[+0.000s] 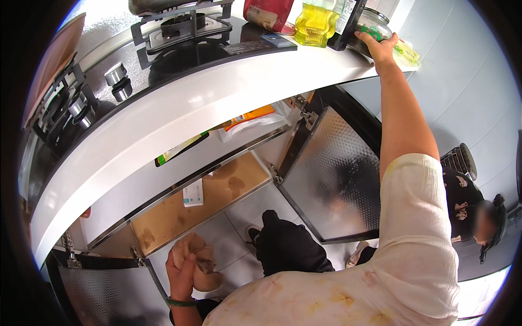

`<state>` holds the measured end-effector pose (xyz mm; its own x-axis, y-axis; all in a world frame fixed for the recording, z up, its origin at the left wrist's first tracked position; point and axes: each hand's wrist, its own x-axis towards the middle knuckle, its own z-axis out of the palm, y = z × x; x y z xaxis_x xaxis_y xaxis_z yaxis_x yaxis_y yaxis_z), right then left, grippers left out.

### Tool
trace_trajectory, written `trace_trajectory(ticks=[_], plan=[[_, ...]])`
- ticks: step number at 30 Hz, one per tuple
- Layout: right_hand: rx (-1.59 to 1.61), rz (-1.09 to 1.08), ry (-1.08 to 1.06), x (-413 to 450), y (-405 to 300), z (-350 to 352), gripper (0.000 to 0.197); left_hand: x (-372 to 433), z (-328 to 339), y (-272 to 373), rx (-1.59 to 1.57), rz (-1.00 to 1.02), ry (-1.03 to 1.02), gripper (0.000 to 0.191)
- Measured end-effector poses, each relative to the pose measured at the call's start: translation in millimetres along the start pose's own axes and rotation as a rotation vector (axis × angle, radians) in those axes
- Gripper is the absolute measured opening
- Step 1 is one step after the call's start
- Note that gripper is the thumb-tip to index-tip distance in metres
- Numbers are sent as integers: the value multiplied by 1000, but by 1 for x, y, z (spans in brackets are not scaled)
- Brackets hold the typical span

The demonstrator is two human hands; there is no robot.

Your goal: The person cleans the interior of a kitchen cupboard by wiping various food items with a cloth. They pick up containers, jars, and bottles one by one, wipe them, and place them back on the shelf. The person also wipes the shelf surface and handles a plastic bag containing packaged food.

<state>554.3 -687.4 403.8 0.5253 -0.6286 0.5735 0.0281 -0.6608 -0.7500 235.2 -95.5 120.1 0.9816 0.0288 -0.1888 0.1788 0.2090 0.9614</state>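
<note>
My left hand [182, 274] grips a crumpled beige cloth [195, 254] low in front of me, above the tiled floor. My right hand [380, 49] reaches up to the far right end of the white countertop [253, 85]. Its fingers and thumb spread around a clear glass jar [373, 20] with dark and green contents. Part of the jar is hidden by the hand and by a black container [346, 28] beside it. A clear bottle of yellow liquid [316, 24] and a red pouch [267, 14] stand further left.
Below the counter, two cabinet doors [334, 179] [110, 293] hang open. Packets [255, 118] lie on the upper shelf; a small white box [193, 193] sits on the stained lower board [228, 183]. A gas stove [185, 32] occupies the countertop. Another person [465, 203] is at the right.
</note>
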Motion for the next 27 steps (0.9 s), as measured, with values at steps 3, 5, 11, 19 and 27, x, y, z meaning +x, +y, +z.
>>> trace_trajectory(ticks=[3,5,11,19,27], plan=[[61,56,-103,-4,-9,-5,138,-1,-3,-2,7,1,15,47],[69,98,-138,-9,-15,-7,133,-2,-4,-4,-7,-2,35,47],[-78,192,-345,-5,-15,-9,120,-9,-4,0,-32,-21,-30,45],[-324,112,-105,-20,-20,-7,83,-25,-3,2,-45,-3,31,44],[-3,34,137,-91,-93,-28,29,-62,-11,1,-99,69,31,39]])
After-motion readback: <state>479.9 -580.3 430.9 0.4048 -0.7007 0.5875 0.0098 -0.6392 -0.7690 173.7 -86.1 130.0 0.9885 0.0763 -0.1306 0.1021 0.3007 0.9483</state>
